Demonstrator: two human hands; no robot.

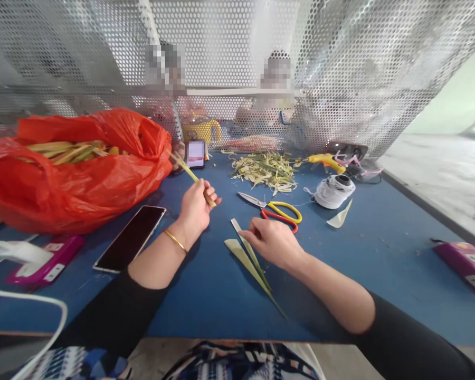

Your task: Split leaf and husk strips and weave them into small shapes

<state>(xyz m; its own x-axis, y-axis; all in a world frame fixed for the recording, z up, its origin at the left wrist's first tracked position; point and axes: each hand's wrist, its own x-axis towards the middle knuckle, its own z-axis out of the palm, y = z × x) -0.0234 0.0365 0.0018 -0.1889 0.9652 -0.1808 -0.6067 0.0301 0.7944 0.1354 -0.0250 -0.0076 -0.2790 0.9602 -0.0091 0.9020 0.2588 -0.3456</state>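
My left hand (198, 205) is closed around a thin yellow-green plant stalk (188, 171), which points up and away toward the red bag. On the blue tabletop, my right hand (271, 240) has its fingers curled and pressed onto a narrow pale leaf strip (239, 229). A wider pale green leaf strip (241, 256) lies beside it, its thin tip toward me. Just beyond my right hand rest scissors (267, 205) with one yellow and one red handle, blades pointing left.
A red plastic bag (134, 174) of stalks fills the left. Nearby are a phone (130, 240) and purple power strip (57, 258). Leaf scraps (265, 171), a yellow glue gun (326, 161) and white thread spool (332, 192) lie farther back, before a perforated metal screen (229, 47).
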